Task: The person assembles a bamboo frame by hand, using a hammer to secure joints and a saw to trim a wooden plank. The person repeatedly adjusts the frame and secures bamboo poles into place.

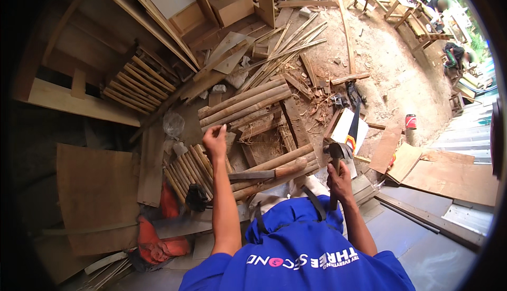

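My right hand [341, 180] is wrapped round the handle of a hammer [336, 152], whose metal head points up and away from me. My left hand [214, 142] is closed in a pinch above the left end of a bamboo frame [248, 100]. Whatever its fingertips hold, if anything, is too small to tell. The frame has bamboo poles along its far and near sides, with crosspieces between. Across the near poles [303, 156] lies a large knife [253, 175] with a wooden handle. A handsaw [354, 124] with an orange-and-black grip rests beyond the hammer.
Slatted bamboo pieces [189, 172] stand left of the frame. Cut bamboo strips [285, 45] and shavings litter the ground ahead. A red can [410, 122] and wooden boards [443, 180] are to the right. Wooden cabinets [229, 5] stand at the back; people sit far right.
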Available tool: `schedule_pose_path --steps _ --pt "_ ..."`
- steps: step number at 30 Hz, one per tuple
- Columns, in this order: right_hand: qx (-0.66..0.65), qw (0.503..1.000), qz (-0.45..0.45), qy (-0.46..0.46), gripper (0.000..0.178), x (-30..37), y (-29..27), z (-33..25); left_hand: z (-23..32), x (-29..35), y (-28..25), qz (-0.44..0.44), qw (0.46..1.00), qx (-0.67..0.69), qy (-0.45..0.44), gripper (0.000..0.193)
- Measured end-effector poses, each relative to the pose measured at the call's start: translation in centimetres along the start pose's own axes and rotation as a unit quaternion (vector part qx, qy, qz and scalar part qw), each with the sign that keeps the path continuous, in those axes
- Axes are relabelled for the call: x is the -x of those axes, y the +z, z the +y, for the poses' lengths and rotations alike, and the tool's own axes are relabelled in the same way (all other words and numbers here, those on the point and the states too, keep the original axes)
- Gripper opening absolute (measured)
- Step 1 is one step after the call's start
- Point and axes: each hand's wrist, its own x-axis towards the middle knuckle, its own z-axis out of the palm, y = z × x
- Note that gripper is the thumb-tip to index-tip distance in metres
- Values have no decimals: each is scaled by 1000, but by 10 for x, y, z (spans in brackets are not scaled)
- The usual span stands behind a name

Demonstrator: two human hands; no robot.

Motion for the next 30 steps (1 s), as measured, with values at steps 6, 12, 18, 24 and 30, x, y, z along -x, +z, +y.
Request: schedule_pose_path --steps 6,12,18,24,30 --pt "-13 999 15 39 22 -34 -49 -8 34 23 67 -110 942 291 -126 11" --pt "1 999 17 45 19 -72 -81 -24 44 51 101 -166 891 369 -207 16" --pt "-23 998 -2 60 20 -94 -95 -33 20 79 147 -173 936 255 -169 18" --pt "28 998 1 47 23 -96 -114 -29 -4 68 202 -13 994 -75 85 22" --pt "43 996 29 67 23 -83 -145 -19 11 10 241 -12 992 -91 89 24"
